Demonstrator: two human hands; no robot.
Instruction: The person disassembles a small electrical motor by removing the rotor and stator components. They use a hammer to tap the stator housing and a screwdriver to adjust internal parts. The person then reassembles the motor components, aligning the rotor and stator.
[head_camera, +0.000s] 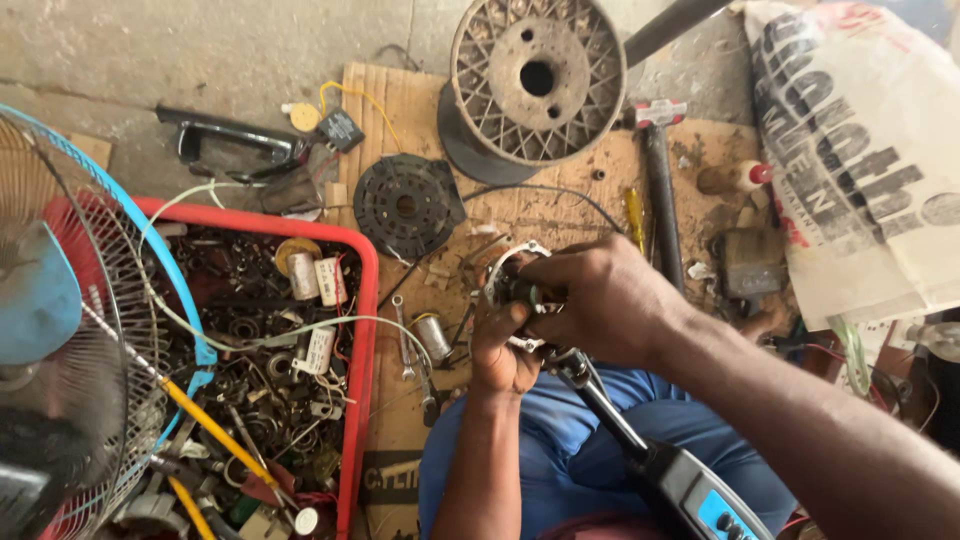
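Left hand (503, 345): grip was closed under a round metal motor part (512, 285).
Right hand (600, 300): grip was clasped over its top.

A repair workshop: red parts crate (362, 330), hammer (660, 170), wire wheel (537, 78)

Red tray (362, 300) sitting at 9 o'clock, holding dark grey scrap and white capacitors (318, 280). Fan guard (150, 250) showing a light blue rim with silver wire. Wire wheel (537, 80) at 12 looking rusty grey, lattice-patterned. Sack (860, 170) at 2 showing white with black lettering. Yellow screwdriver (634, 215) lying on brown cardboard (560, 190). Trousers (560, 440) showing blue at 6.
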